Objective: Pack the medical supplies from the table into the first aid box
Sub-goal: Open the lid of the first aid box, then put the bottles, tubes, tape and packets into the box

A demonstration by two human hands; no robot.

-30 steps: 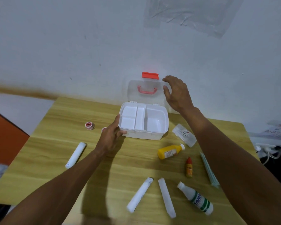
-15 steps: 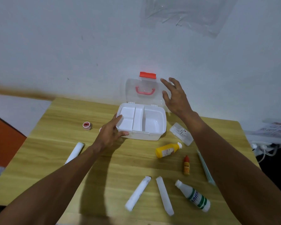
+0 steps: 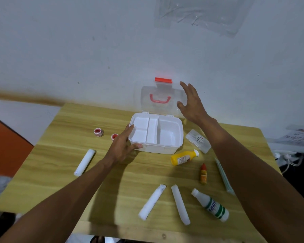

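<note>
White box: the first aid box (image 3: 165,137) sits open near the back of the wooden table (image 3: 60,155), with its white divided tray empty
Lid: clear lid (image 3: 158,100) stands upright against the wall, red handle (image 3: 159,99) on it and a red latch (image 3: 163,80) on the top edge
Left hand: left hand (image 3: 123,146) is pressed on the box's front-left corner — fingers along the left wall, thumb along the front, so it's gripping the box itself
Right hand: right hand (image 3: 191,104) is up by the right edge of the lid, fingers spread and holding nothing; can't tell if it actually touches the lid
Left of box: two little red tape rolls (image 3: 98,132), one partly hidden behind the left hand, plus a white gauze roll (image 3: 84,162) further out, well apart from the box
Right of box: clear plastic case (image 3: 198,141) just beside the box, yellow bottle (image 3: 183,157) lying on its side near the front-right corner
Near edge: small red-capped dropper bottle (image 3: 203,173), a long sealed packet (image 3: 224,176), two more white rolls (image 3: 152,201) — and a white bottle with green stripes (image 3: 211,205), all lying between the two forearms or under the right one
</note>
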